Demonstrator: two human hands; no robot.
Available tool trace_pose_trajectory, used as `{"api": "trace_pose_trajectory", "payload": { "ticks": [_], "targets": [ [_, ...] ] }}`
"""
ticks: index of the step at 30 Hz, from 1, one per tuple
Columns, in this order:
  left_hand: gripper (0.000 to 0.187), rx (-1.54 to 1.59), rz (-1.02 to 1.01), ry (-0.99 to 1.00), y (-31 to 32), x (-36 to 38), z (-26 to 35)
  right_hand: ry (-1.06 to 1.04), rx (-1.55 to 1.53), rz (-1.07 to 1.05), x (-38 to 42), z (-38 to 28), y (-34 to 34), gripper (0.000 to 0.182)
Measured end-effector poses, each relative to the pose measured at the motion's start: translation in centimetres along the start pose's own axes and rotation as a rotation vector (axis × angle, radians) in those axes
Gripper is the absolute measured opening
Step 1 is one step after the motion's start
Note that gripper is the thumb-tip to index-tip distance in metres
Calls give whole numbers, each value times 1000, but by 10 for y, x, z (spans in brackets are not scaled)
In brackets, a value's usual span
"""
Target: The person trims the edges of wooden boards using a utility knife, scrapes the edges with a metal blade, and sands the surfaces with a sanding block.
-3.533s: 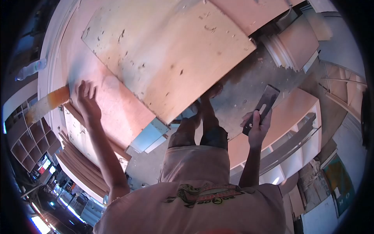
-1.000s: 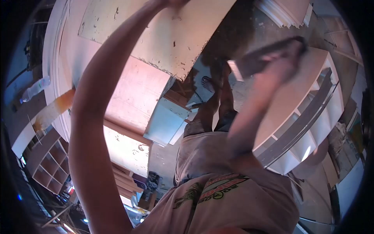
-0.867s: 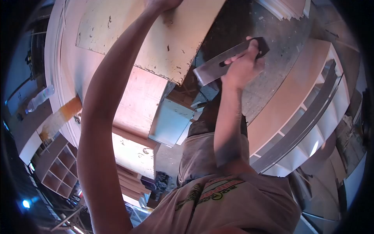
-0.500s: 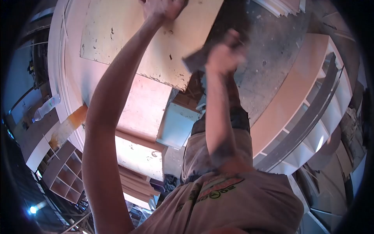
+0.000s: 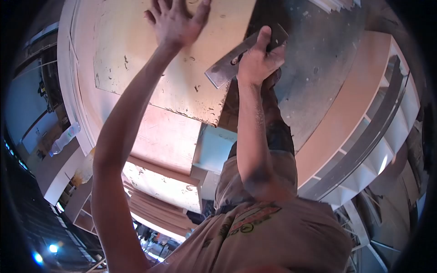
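My left hand (image 5: 177, 25) rests on the pale wooden board (image 5: 218, 27), fingers spread and lying flat near the top of the view. In my right hand (image 5: 259, 63) is a grey metal hand plane (image 5: 223, 68), gripped with the thumb along its upper side. The plane slants across the board's right edge, its lower left end over the board near the corner. Small dark shavings are scattered on the board's surface.
Below the board lie a pinkish panel (image 5: 164, 136) and a light blue panel (image 5: 214, 145). A curved shelf unit (image 5: 339, 118) with white compartments stands at right on the grey floor (image 5: 314, 86). A plastic bottle (image 5: 65, 139) lies at left.
My left hand has come down the view, its fingers now spread in sight. My right hand, blurred before, has shifted slightly up with the plane, which now shows clearly. The camera view has shifted a little.
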State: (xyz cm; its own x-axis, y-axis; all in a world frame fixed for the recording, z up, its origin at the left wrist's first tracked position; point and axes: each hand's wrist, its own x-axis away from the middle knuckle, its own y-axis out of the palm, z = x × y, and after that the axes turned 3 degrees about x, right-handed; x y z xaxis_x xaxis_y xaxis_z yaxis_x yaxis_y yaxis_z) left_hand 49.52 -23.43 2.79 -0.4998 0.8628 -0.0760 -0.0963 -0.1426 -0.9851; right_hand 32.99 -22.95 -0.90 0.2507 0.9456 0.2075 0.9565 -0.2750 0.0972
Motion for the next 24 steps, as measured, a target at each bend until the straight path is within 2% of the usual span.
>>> {"api": "trace_pose_trajectory", "payload": {
  "ticks": [1, 3, 4, 6, 9, 10, 12, 13, 15, 16, 17, 19, 21, 22, 23, 24],
  "targets": [
    [79, -1, -8, 8, 3, 1, -3, -24, 45, -28, -4, 1, 3, 27],
    [72, 4, 115, 149, 8, 3, -12, 399, -16, 98, -9, -36, -16, 37],
    [77, -22, 100, 150, 6, 5, -11, 249, -11, 85, -14, -20, -11, 36],
    [78, -47, 95, 151, 5, 1, -13, 123, 8, 66, -19, -1, 1, 36],
    [77, -17, 69, 159, 2, 7, -12, 43, 93, 104, -22, -17, 12, 33],
    [76, -10, 75, 166, 2, 5, -13, 187, 3, 23, -28, -35, 0, 32],
    [77, -32, 64, 149, 2, 4, -13, 121, 79, 129, -30, -20, 20, 34],
    [77, -39, 59, 133, 1, 4, -11, -54, -24, 132, -30, -21, 40, 37],
    [84, -11, 62, 159, 4, 0, -17, 119, 45, -5, -37, -26, 23, 37],
    [84, -20, 47, 160, 2, 2, -17, 119, 36, -1, -46, -27, 17, 37],
    [84, -27, 25, 154, 1, 6, -18, 271, 17, -69, -53, -29, 8, 36],
    [85, -10, 9, 146, 1, 11, -18, 440, 13, -136, -52, -27, 11, 35],
    [86, -10, 1, 146, -2, 5, -15, -72, -135, 7, -54, -21, 50, 30],
    [86, -12, 15, 156, -1, 1, -15, 33, 43, 14, -61, -30, 38, 29],
    [86, -22, 8, 146, -1, 4, -14, 31, 37, 14, -66, -31, 36, 29],
    [86, -32, -5, 127, -1, 8, -15, 182, 11, 44, -68, -31, 33, 30]
  ]
}}
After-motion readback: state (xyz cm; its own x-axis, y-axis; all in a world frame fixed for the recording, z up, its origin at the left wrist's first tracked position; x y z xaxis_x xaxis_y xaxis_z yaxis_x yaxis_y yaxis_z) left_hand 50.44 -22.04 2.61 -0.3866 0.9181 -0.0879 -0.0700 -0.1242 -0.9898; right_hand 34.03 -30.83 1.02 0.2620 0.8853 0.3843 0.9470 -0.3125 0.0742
